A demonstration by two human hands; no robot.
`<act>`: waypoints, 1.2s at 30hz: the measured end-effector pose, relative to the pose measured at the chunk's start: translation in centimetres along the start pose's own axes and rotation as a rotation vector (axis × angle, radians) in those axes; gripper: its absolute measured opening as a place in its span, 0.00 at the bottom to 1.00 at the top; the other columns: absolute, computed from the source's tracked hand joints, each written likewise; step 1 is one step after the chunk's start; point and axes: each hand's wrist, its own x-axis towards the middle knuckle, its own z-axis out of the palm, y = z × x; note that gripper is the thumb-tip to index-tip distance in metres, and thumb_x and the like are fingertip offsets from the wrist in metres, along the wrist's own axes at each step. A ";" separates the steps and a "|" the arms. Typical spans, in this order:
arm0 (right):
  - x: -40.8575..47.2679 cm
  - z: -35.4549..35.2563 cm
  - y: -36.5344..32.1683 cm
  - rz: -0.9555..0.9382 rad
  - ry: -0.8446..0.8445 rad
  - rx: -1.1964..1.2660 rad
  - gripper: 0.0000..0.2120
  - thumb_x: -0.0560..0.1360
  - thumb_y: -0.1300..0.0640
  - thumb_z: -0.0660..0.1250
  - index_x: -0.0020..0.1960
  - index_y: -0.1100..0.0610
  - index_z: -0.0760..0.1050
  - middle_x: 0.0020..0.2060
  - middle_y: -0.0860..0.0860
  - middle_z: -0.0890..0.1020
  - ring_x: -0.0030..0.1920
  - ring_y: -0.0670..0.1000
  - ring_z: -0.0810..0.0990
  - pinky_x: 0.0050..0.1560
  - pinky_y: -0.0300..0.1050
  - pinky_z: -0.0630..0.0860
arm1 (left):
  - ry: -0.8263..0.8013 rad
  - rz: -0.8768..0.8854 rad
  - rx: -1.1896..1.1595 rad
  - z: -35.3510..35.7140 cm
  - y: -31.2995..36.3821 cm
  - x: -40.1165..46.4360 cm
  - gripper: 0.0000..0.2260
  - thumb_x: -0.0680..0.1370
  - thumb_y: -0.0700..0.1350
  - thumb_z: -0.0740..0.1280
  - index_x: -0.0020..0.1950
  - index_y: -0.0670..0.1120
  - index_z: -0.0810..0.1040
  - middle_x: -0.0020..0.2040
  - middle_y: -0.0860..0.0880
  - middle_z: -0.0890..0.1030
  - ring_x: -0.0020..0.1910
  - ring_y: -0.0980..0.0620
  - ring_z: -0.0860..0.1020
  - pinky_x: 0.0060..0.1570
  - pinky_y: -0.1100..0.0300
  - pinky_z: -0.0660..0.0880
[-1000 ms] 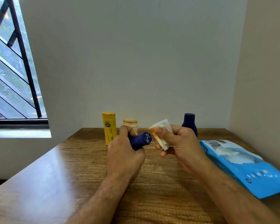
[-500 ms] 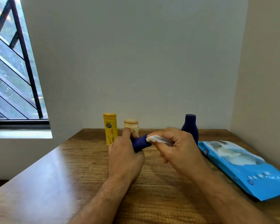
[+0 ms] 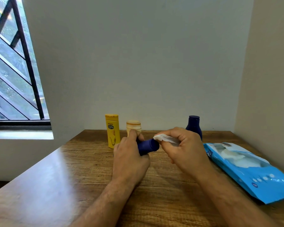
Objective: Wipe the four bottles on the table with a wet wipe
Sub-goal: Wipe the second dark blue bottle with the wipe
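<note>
So we've got the small dark blue bottle point(image 3: 148, 146) up off the table, lying roughly sideways in our left hand point(image 3: 129, 158), fingers wrapped tight round its lower half with the free end poking out to the right. Our right hand point(image 3: 184, 149) is pinched closed on the folded wet wipe point(image 3: 164, 138), and the wipe's front edge sits right at the bottle's exposed end, touching or near enough.

To do this bit well, we'd say press the wipe flat around the barrel instead of dabbing with the corner, then twist the bottle with the left hand so the whole surface gets covered. The part under our left fingers can't be reached like this, so a regrip is probably needed at some point.

Around us: the yellow bottle point(image 3: 112, 130) and the short cream bottle point(image 3: 133, 127) stand at the back of the wooden table point(image 3: 56, 185), close together and just behind our left hand. The bigger dark blue bottle point(image 3: 194, 124) stands behind our right hand. The blue wipes pack point(image 3: 256, 176) lies to the right, well clear. Nothing really blocks us, just watch the knuckles near those back bottles.
</note>
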 end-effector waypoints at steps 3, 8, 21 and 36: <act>-0.1 -0.4 -0.4 -0.053 -0.046 0.040 0.10 0.71 0.61 0.73 0.49 0.47 0.84 0.40 0.41 0.83 0.40 0.39 0.80 0.36 0.30 0.73 | 0.028 -0.004 -0.024 0.0 -0.1 0.1 0.25 0.64 0.38 0.74 0.49 0.61 0.66 0.46 0.58 0.75 0.47 0.53 0.75 0.50 0.48 0.78; -0.3 0.0 -0.8 -0.110 -0.105 0.046 0.10 0.72 0.60 0.74 0.50 0.47 0.84 0.40 0.39 0.84 0.44 0.40 0.81 0.39 0.30 0.75 | 0.050 -0.014 -0.051 -0.1 -0.5 0.4 0.24 0.65 0.39 0.74 0.49 0.60 0.66 0.46 0.57 0.76 0.47 0.52 0.75 0.49 0.48 0.78; 0.1 -0.3 -1.3 0.092 0.082 0.322 0.02 0.73 0.54 0.71 0.46 0.50 0.82 0.33 0.45 0.83 0.28 0.44 0.79 0.24 0.34 0.73 | -0.077 0.169 -0.271 0.1 0.5 -0.3 0.23 0.77 0.52 0.70 0.66 0.62 0.63 0.51 0.61 0.76 0.49 0.65 0.77 0.44 0.70 0.76; 0.3 -0.5 -0.7 0.040 0.248 0.084 0.08 0.73 0.47 0.71 0.50 0.48 0.83 0.33 0.30 0.79 0.38 0.36 0.80 0.29 0.27 0.73 | -0.083 0.119 -0.363 0.2 0.3 -0.5 0.23 0.73 0.51 0.65 0.65 0.62 0.60 0.53 0.54 0.71 0.48 0.57 0.72 0.46 0.62 0.70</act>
